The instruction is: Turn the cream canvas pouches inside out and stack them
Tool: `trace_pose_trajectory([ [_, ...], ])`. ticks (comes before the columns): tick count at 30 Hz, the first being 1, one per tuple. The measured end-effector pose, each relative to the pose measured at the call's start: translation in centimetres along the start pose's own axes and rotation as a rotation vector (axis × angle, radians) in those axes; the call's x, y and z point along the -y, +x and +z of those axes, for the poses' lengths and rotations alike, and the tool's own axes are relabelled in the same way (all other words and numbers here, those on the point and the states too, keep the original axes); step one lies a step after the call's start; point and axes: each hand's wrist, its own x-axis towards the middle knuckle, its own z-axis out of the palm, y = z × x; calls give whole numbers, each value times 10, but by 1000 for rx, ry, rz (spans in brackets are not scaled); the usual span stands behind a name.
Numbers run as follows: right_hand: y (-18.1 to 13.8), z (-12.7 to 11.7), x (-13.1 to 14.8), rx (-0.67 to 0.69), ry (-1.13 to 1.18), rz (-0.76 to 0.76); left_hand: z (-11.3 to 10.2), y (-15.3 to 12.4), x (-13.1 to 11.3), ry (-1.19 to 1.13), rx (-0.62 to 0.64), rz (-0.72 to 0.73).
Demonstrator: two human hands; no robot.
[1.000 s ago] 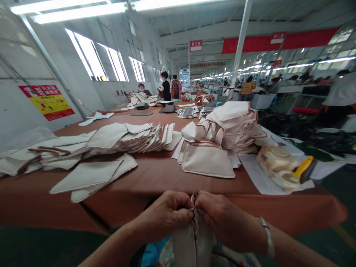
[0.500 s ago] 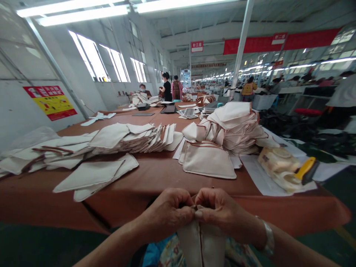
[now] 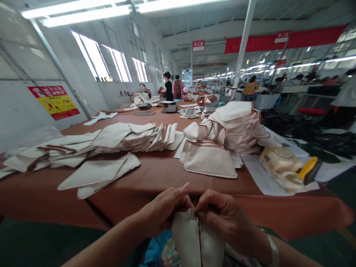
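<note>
Now your left hand (image 3: 162, 210) pinches the top edge of the cream canvas pouch (image 3: 196, 241), a puffed piece with a dark seam down its middle, held low before the brown table (image 3: 155, 178). Your right hand (image 3: 222, 217) grips the same edge, knuckles touching the left. Since a moment ago, the pouch has bulged wider and your left fingers have lifted.

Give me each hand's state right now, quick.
Left hand: closed, pinching the top edge of the cream fabric pouch.
Right hand: closed, pinching the same pouch edge from the other side.
</note>
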Motion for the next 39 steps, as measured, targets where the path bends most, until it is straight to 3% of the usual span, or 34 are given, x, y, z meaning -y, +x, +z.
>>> trace_pose_trajectory([
  [3, -4, -2, -1, 26, -90, -144, 0, 2, 3, -5, -2, -25],
  [8, -6, -11, -2, 56, -364, -398, 1, 0, 3, 44, 112, 9],
  [15, -9, -16, -4, 93, -465, -447, 1, 0, 1, 127, 154, 7],
  [18, -14, -17, -4, 94, -401, -381, 2, -1, -2, 197, 163, 48],
  [22, -17, -21, 0, 105, -115, -58, 2, -6, -8, 351, 193, 120],
  [25, -10, -25, 8, 124, -25, 71, 3, -10, -14, 457, 215, 153],
  [30, 6, -30, 16, 359, -172, 106, 7, -14, -20, 717, 122, 283],
  [34, 5, -28, 3, 312, -94, 21, 9, -10, -13, 849, -9, 435],
  [36, 2, -27, -5, 284, -20, 40, 7, -8, -9, 765, -35, 406],
  [39, -1, -29, -8, 283, -34, 48, -1, -7, -9, 482, 68, 270],
])
